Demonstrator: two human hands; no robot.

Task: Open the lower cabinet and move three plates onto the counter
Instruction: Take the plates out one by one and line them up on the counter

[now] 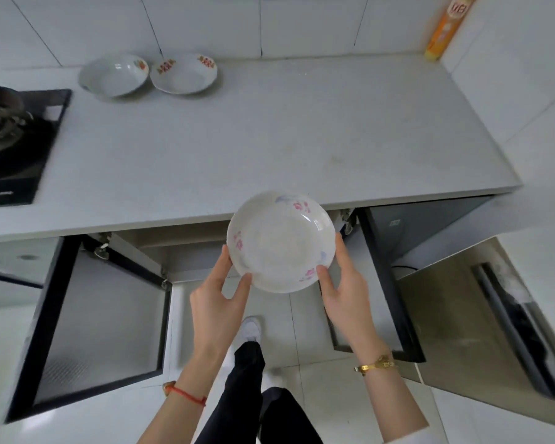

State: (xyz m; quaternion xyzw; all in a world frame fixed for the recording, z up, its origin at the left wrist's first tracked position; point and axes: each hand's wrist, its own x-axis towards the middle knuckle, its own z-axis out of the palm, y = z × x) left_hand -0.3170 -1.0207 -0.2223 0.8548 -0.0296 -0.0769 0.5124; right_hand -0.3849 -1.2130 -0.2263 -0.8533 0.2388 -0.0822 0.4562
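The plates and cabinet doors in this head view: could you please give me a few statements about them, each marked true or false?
1. Two plates sit side by side at the back of the counter. True.
2. The pink-flowered plate is held in one hand only. False: the left hand and right hand both grip its rim.
3. Both lower cabinet doors are open. True.
4. The held plate already rests on the counter. False: it is in the air at the counter's front edge.
5. An orange box lies flat beside the stove. False: it stands in the far right corner.
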